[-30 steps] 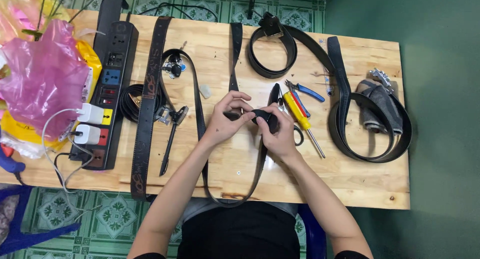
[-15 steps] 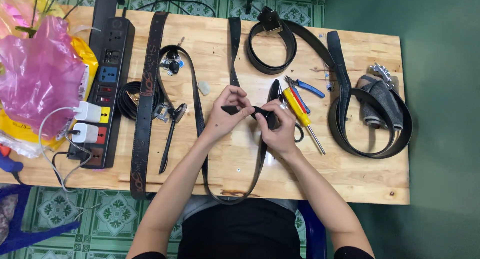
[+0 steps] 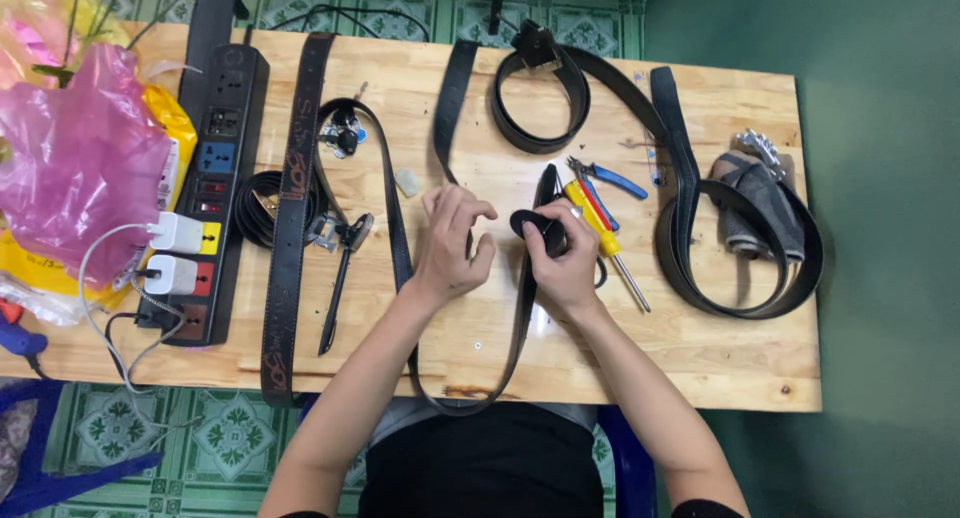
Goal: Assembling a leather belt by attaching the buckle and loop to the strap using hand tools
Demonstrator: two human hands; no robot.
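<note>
The right hand (image 3: 565, 253) is clenched around the folded end of a black belt (image 3: 524, 308), thumb pressing its rounded tip, near the middle of the wooden table (image 3: 700, 368). The left hand (image 3: 452, 243) hovers just beside it, fingers loosely curled and holding nothing. The belt loops down over the near table edge. Just beyond lie a yellow screwdriver (image 3: 600, 233) and blue pliers (image 3: 605, 178); farther off, a coiled belt (image 3: 535, 98) and a power strip (image 3: 215, 188).

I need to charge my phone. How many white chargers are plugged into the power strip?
2. Both sit at the near end of the power strip on the left: the upper charger and the lower charger right beside it, each trailing a white cable.
</note>
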